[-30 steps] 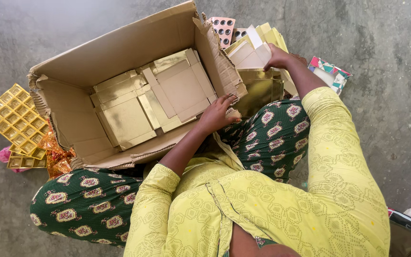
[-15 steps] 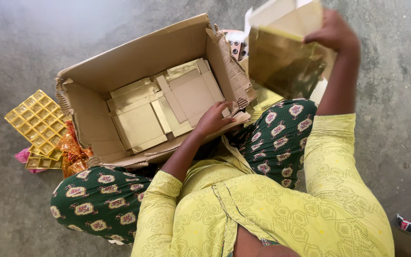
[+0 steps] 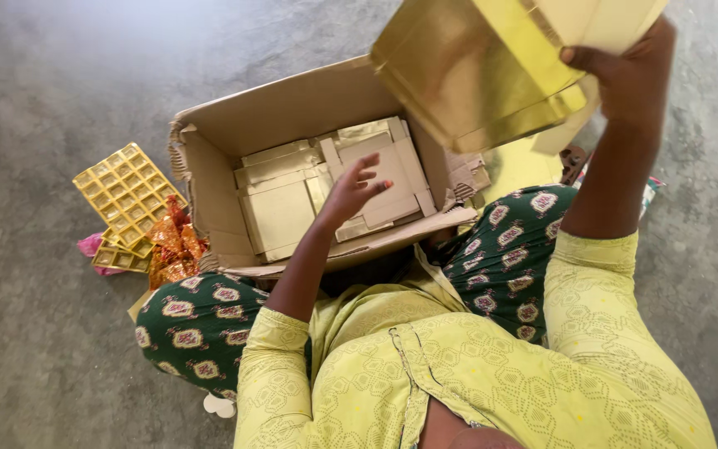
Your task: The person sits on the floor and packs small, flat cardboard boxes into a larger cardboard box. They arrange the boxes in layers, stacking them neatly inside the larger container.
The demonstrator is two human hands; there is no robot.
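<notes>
1. We see the right hand point(image 3: 629, 79) raised high at the upper right, fingers clamped on a stack of flat gold cardboard blanks point(image 3: 479, 71); the stack hangs tilted above the far right corner of the open cardboard carton point(image 3: 292, 112), apart from it

2. The left hand point(image 3: 351, 189) hovers over the carton's inside with fingers spread and loosely curled, holding nothing; whether the fingertips brush the sheets below we cannot tell from this angle

3. Inside the carton lie more folded gold blanks point(image 3: 288, 204), laid flat and overlapping, some showing plain brown backs

4. We judge the held stack light yet stiff, with a glossy foil face that is likely slippery; the loose sheets could slide apart or fan out, and edges and corners would crease easily; a grip across the folded edge, thumb on one face and fingers on the other, looks the safest hold, with a second hand under the low end

5. On the concrete floor left of the carton rest gold plastic compartment trays point(image 3: 126, 195), with crumpled orange foil wrappers point(image 3: 172, 245) just beside them; the person sits cross-legged against the carton's near flap
</notes>
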